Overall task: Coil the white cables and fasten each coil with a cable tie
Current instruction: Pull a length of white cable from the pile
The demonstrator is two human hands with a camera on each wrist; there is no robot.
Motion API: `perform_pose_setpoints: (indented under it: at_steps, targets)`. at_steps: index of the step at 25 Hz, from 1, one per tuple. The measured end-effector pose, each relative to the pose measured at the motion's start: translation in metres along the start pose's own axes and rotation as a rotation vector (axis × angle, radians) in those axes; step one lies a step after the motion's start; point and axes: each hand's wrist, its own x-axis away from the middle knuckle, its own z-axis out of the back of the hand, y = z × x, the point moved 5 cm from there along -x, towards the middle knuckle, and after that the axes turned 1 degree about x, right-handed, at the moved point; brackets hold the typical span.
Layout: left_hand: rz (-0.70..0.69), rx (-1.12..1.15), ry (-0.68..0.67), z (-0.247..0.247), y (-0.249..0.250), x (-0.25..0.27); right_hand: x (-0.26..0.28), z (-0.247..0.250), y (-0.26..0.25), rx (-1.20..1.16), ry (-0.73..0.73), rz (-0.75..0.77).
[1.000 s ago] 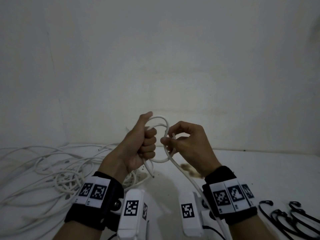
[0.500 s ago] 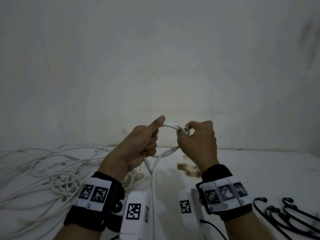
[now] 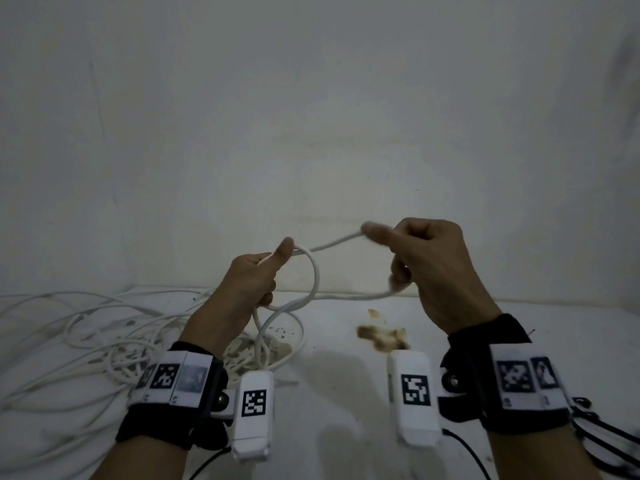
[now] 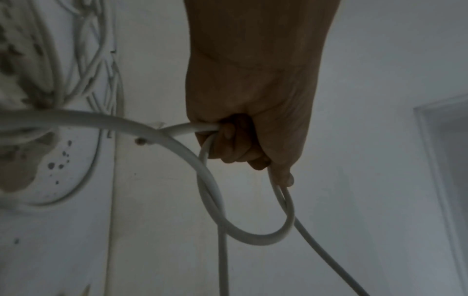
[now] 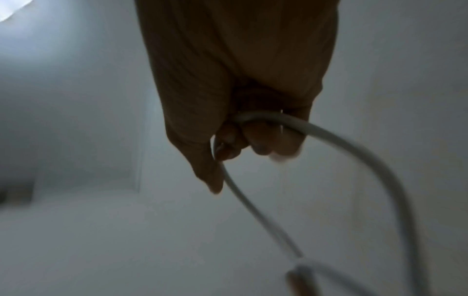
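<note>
Both hands are raised above the white table, working one white cable [image 3: 316, 271]. My left hand [image 3: 258, 275] grips a small loop of it, thumb pressed on top; the left wrist view shows the cable loop [image 4: 255, 234] hanging below the curled fingers [image 4: 235, 144]. My right hand [image 3: 415, 251] is off to the right, fingers curled round the same cable [image 5: 329, 138], which runs through the fist and stretches back to the left hand. The rest of the cable drops toward the table. Black cable ties [image 3: 602, 431] lie at the far right edge.
A tangled heap of white cables [image 3: 104, 337] covers the left of the table [image 3: 346, 393]. A brown stain [image 3: 381, 336] marks the middle. A plain wall [image 3: 311, 133] stands close behind the table.
My right hand has pulled away to the right, sliding along the cable and stretching a length of it out from the left hand's loop. The left hand has held its place.
</note>
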Motion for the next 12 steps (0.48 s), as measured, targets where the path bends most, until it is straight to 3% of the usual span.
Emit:
perform_pose_setpoints:
  at_steps: [2, 4, 6, 8, 12]
  targets:
    - [0.073, 0.103, 0.029, 0.005, -0.012, -0.005, 0.003, -0.017, 0.001, -0.253, -0.210, -0.137]
    - [0.148, 0.229, 0.032, 0.012, -0.022, -0.008, 0.004, -0.019, 0.011, -0.073, -0.320, -0.193]
    - [0.202, 0.331, 0.004, 0.021, -0.026, -0.011, -0.004, -0.003, 0.017, 0.410, -0.162, -0.033]
    - [0.224, 0.380, -0.040, 0.025, -0.022, -0.014, -0.007, 0.010, 0.014, 0.719, 0.024, 0.132]
    - [0.277, 0.608, -0.126, 0.036, -0.021, -0.018, -0.008, 0.023, 0.014, 0.846, 0.249, 0.059]
